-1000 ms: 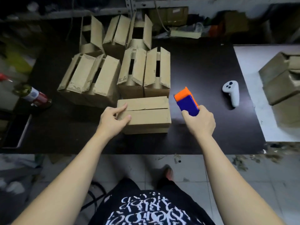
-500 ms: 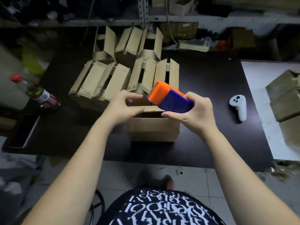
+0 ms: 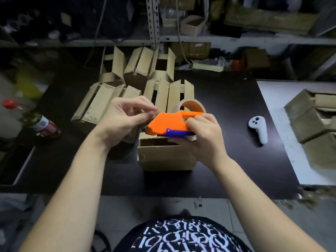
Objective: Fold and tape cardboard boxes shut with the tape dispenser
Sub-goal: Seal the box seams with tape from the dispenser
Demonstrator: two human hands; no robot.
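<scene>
A box (image 3: 163,157) is set on the dark table (image 3: 227,142) near its front edge. A dark gap is seen under the box's top flap. Just above the box, the dispenser (image 3: 167,123) is held in the air, its orange nose pointed to 9 o'clock. The right hand (image 3: 203,139) is clamped round its rear, and the tape roll (image 3: 192,106) is seen behind that hand. The left hand (image 3: 123,120) is raised at the nose, thumb and forefinger pinched together. Whether tape is caught between them cannot be told. A white controller (image 3: 259,129) is laid at 3 o'clock from the box, well apart. A bottle (image 3: 41,124) is laid on its side at 9 o'clock. Open boxes (image 3: 145,84) are crowded together from 10 to 12 o'clock. More boxes (image 3: 312,120) are piled on a white surface (image 3: 272,99) at 2 o'clock.
</scene>
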